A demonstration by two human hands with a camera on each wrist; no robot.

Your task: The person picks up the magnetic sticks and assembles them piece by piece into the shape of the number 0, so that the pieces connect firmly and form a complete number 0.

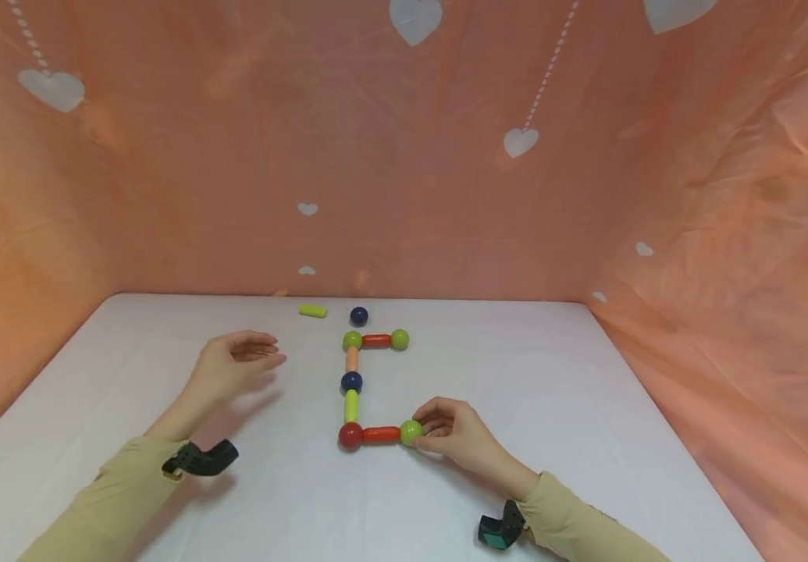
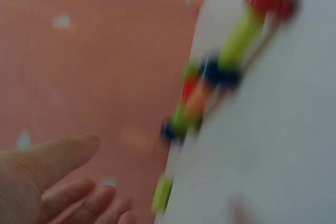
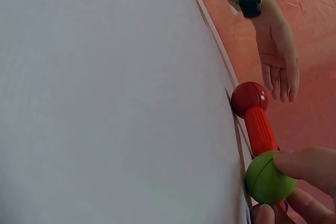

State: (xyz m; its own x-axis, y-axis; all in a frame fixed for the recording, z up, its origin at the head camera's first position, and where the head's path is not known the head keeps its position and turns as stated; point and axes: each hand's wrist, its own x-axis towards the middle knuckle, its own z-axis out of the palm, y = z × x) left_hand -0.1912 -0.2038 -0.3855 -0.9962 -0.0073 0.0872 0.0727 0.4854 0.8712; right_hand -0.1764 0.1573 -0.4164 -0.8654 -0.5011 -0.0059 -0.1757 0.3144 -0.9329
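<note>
My right hand (image 1: 458,435) pinches a green ball (image 1: 411,432) at the near right end of a C-shaped chain lying on the table. From that ball a red rod (image 1: 381,435) runs left to a red ball (image 1: 350,436). A yellow-green rod (image 1: 351,406), a dark blue ball (image 1: 351,381) and an orange rod (image 1: 352,359) lead away to a green ball (image 1: 352,339). There another red rod (image 1: 376,341) reaches right to a further green ball (image 1: 400,339). Left of the chain, my left hand (image 1: 231,365) hovers with loosely bent fingers, holding nothing.
A loose dark blue ball (image 1: 358,316) and a loose yellow-green rod (image 1: 313,311) lie near the back edge of the white table (image 1: 551,375). An orange cloth with pale hearts (image 1: 460,218) hangs behind and along the sides.
</note>
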